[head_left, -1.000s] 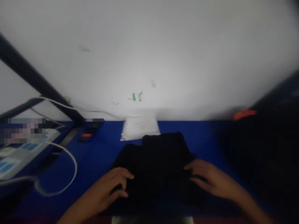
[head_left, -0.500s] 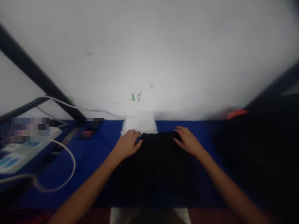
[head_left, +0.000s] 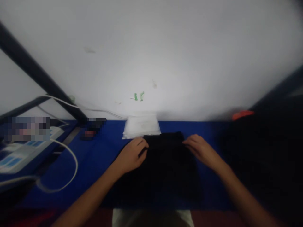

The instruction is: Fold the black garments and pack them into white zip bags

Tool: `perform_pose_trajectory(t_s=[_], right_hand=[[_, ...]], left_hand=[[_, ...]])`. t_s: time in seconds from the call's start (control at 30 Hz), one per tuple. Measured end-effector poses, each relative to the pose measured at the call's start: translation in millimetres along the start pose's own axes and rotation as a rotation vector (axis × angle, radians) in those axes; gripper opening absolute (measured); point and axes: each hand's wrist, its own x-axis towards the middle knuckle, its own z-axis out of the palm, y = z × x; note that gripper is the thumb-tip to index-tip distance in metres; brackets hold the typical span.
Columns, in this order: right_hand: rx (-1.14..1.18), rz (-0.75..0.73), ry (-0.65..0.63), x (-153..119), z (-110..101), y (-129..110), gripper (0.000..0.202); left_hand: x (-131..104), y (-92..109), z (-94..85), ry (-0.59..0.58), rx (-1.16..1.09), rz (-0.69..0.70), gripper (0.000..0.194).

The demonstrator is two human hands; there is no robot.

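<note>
A black cloth garment (head_left: 165, 170), wide at its near end and narrower at the far end, lies flat on the blue table top. At its upper left edge my left hand (head_left: 133, 154) is closed, with thumb and fingers curled onto the cloth. Across from it, my right hand (head_left: 200, 148) pinches the upper right edge with its fingertips pressed together. The dark cloth hides its finer detail. Just behind the garment's far edge rests a stack of whitish, see-through plastic bags (head_left: 142, 124).
On the left stand a white power strip (head_left: 30, 151) and a looped white cable (head_left: 75, 167). A partly blurred dark item (head_left: 93, 129) lies behind them. To the right is a large dark pile (head_left: 262, 157) with an orange piece (head_left: 242, 115) on top. A white wall (head_left: 189, 63) closes the back.
Both hands have drawn slightly nearer along the garment's sides. Their fingers, spread before, are now closed on its edges. The garment's far edge and more of the bags show.
</note>
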Motion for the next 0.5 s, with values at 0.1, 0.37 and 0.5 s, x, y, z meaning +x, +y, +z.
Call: perform_pose_trajectory(t_s=[0.1, 0.37, 0.5], right_hand=[[0.099, -0.018, -0.095, -27.6, -6.2, -12.8, 0.025], [0.079, 0.073, -0.166, -56.8, 17.9, -26.2, 0.018], [0.094, 0.075, -0.097, -56.6, 18.9, -24.0, 0.018]], left_hand=[[-22.9, 18.2, -3.6, -0.144, -0.043, 0.037, 0.015], [-77.7, 0.5, 19.1, 0.148, -0.03, -0.275, 0.018], [-108.3, -28.9, 17.5, 0.288, 0.046, -0.767, 0.038]])
